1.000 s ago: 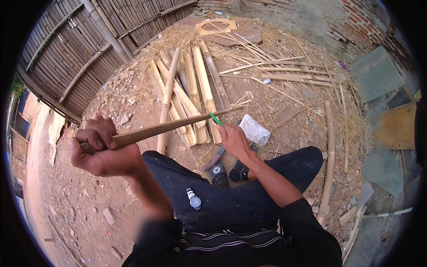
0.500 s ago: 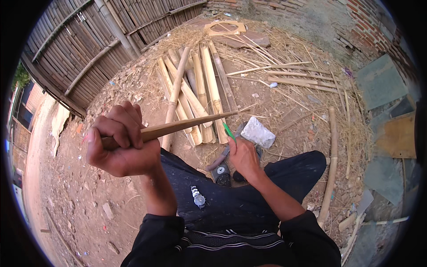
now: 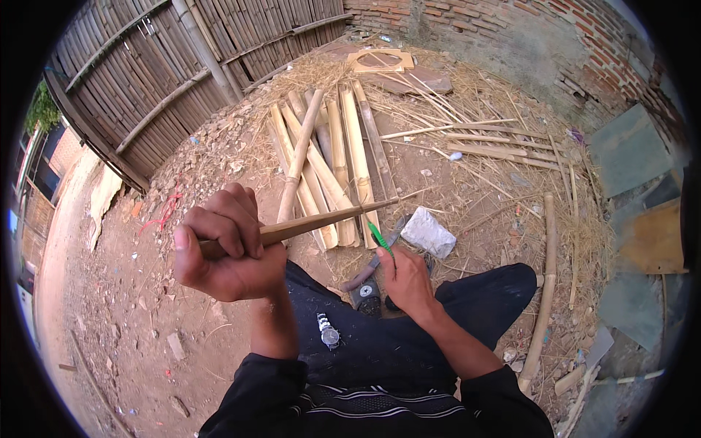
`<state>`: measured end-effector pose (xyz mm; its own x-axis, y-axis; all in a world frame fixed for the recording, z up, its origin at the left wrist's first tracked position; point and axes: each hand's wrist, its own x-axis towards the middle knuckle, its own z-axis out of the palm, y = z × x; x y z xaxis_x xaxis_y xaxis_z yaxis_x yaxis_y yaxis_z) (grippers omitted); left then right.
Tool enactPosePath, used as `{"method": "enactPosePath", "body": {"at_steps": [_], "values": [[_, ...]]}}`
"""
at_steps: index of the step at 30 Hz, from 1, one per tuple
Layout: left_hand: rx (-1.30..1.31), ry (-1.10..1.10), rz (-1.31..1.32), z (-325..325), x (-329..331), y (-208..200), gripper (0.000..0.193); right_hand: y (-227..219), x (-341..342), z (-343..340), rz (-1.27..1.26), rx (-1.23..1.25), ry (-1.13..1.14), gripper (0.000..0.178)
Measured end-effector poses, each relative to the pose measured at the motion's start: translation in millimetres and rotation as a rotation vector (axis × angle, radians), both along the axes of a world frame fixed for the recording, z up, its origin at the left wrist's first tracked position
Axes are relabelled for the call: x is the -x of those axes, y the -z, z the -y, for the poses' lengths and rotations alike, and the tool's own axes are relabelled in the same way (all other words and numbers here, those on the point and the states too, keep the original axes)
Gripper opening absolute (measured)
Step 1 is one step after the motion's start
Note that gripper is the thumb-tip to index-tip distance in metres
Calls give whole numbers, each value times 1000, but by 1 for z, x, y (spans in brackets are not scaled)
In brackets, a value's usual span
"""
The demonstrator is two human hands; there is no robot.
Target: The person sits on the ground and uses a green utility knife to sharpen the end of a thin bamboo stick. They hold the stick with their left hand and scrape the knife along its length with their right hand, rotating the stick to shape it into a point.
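Note:
In a fist, my left hand grips a tapered bamboo stick, raised in front of my lap. Its thin tip points to the right, above the ground. My right hand is closed around a slim green object, only partly showing; its kind I cannot make out. The green end is below the stick, near its tip. A pale stone block lies just beyond my right hand. Near my shoe is a tool with a curved brown handle, partly hidden. A silver wristwatch rests on my dark trousers.
Split bamboo lengths lie in a pile ahead, with thin bamboo strips to their right. A long pole lies right of my knee. Grey sheets stand at the far right. A bamboo fence borders the left.
The whole view has shifted, moving the scene right and down. My left hand with the bamboo stick has come slightly to the right. Both hands keep their grips.

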<state>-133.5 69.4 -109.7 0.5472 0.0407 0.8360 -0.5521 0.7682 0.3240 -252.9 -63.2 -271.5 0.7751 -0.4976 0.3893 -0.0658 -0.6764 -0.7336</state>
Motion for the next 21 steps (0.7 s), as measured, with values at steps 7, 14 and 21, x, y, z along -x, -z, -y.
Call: {"method": "enactPosePath", "body": {"at_steps": [7,14,21], "values": [[-110,161,169,13,14,-6,39,-17,17,3,-130,-41,47,23],[-175,285,226,11,18,-6,39,-46,35,-31,59,10,-40,33],[-161,301,277,15,14,-8,39,-37,29,-16,71,10,-37,25]]}}
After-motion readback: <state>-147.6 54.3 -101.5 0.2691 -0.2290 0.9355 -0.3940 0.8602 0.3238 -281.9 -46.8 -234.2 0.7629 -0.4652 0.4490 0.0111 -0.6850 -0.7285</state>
